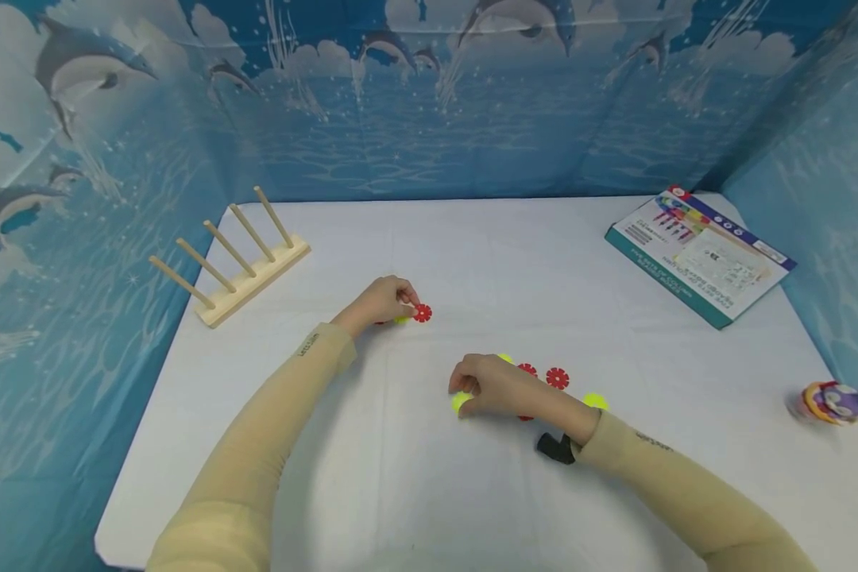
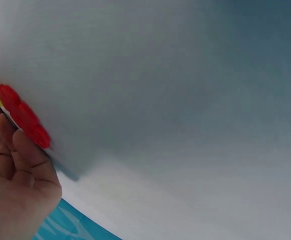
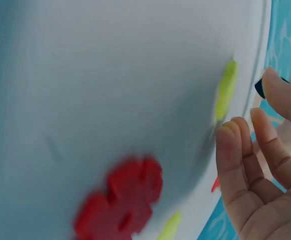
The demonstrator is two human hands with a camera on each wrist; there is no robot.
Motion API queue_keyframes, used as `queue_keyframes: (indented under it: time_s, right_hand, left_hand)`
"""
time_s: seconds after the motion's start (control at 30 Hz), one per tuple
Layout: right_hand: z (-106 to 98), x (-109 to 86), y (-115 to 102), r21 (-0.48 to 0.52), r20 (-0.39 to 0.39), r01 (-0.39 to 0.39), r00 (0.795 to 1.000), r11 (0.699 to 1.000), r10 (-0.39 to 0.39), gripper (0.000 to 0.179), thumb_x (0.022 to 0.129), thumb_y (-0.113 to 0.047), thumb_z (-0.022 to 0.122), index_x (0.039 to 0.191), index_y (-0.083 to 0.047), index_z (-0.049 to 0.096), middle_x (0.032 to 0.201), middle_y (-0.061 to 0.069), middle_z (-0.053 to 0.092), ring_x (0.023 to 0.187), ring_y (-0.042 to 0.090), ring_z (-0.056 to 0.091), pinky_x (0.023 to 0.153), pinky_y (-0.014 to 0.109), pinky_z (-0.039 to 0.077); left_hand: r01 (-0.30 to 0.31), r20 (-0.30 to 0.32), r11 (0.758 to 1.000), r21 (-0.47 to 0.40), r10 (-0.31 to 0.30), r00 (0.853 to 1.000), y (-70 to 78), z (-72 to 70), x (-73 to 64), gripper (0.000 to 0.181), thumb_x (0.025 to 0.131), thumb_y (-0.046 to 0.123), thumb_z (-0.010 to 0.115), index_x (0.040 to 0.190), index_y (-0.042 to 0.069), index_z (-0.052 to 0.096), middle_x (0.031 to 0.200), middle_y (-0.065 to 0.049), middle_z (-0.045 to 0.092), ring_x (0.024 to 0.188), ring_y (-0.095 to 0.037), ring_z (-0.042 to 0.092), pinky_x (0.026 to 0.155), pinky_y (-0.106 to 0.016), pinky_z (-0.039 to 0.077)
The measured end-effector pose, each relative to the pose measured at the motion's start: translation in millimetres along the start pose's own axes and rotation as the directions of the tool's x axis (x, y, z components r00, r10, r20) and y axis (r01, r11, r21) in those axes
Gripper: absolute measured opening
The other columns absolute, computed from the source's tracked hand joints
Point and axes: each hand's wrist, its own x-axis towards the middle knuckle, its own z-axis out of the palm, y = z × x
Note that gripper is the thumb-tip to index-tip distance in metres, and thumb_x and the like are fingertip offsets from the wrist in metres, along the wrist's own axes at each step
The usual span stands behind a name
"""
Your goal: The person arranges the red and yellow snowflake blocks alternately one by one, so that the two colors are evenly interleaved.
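Your left hand [image 1: 381,302] is over the table [image 1: 400,492], inward from its far edge and slightly left of its middle. Its fingers are bent, the tips at a red disc [image 1: 423,313]; you have them close about its rim, but I cannot tell whether they pinch it. Just left of that, partly under your hand, are a yellow disc [image 1: 401,320] and a sliver of another red piece.

Your right hand [image 1: 496,385] is lower on the table, nearer its near edge. Its fingers are bent and its thumb stands partly apart, with a second yellow disc [image 1: 461,402] at the fingertips. The right wrist view has that disc's end hidden behind a fingertip, so I cannot tell whether you grip it or only touch it.

More discs lie about your right hand: a third yellow disc [image 1: 504,358] just beyond it, two red ones on its far side, and a fourth yellow disc [image 1: 596,401] beside your right wrist. Another bit of red shows below the hand.

The peg stand [image 1: 253,284], with five pegs, is by the table's far left corner. The box [image 1: 704,258] lies by the far right corner, and a small toy [image 1: 836,403] stands near the right edge.
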Motion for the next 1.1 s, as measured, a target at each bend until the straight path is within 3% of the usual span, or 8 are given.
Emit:
queue_keyframes:
  time_s: [0.2, 0.47, 0.9, 1.1]
  right_hand:
    - [9.3, -0.1, -1.6, -0.091, -0.004, 0.016, 1.000, 0.996, -0.016, 0.024, 0.078, -0.013, 0.082, 0.098, -0.012, 0.069, 0.090, -0.003, 0.057, 0.080, 0.011, 0.050, 0.072, 0.023, 0.046]
    - [14.7, 1.5, -5.4, -0.149, -0.011, -0.038, 0.999, 0.988, 0.036, 0.025, 0.077, -0.010, 0.083, 0.098, -0.012, 0.068, 0.089, -0.005, 0.054, 0.082, 0.011, 0.049, 0.075, 0.026, 0.048]
    - [14.0, 4.2, -9.4, -0.125, -0.028, -0.114, 0.993, 0.986, 0.111, 0.024, 0.076, -0.011, 0.085, 0.090, -0.017, 0.066, 0.084, -0.004, 0.052, 0.079, 0.012, 0.049, 0.070, 0.026, 0.044]
    - [8.3, 6.4, -6.0, -0.074, -0.010, -0.089, 0.996, 0.993, 0.088, 0.019, 0.078, -0.013, 0.083, 0.082, -0.020, 0.065, 0.078, -0.007, 0.057, 0.077, 0.012, 0.052, 0.070, 0.026, 0.047]
  left_hand:
    - [0.004, 0.000, 1.000, 0.006, -0.004, 1.000, 2.7, -0.2, -2.2, 0.013, 0.090, 0.015, 0.071, 0.101, 0.009, 0.070, 0.104, -0.008, 0.059, 0.094, -0.020, 0.051, 0.078, -0.028, 0.045]
    - [0.005, 0.000, 1.000, 0.013, -0.005, 1.000, 1.7, -0.6, -1.8, 0.012, 0.090, 0.016, 0.071, 0.101, 0.010, 0.069, 0.103, -0.006, 0.059, 0.092, -0.019, 0.051, 0.079, -0.028, 0.044]
    - [0.004, 0.000, 1.000, 0.014, -0.004, 1.000, 2.5, -1.7, -1.1, 0.012, 0.090, 0.015, 0.071, 0.100, 0.009, 0.069, 0.101, -0.006, 0.059, 0.090, -0.018, 0.051, 0.077, -0.027, 0.043]
    - [-0.002, 0.005, 1.000, 0.022, 0.002, 1.000, 2.3, -1.4, -1.1, 0.012, 0.090, 0.016, 0.072, 0.100, 0.009, 0.069, 0.100, -0.006, 0.060, 0.090, -0.017, 0.052, 0.077, -0.026, 0.043]
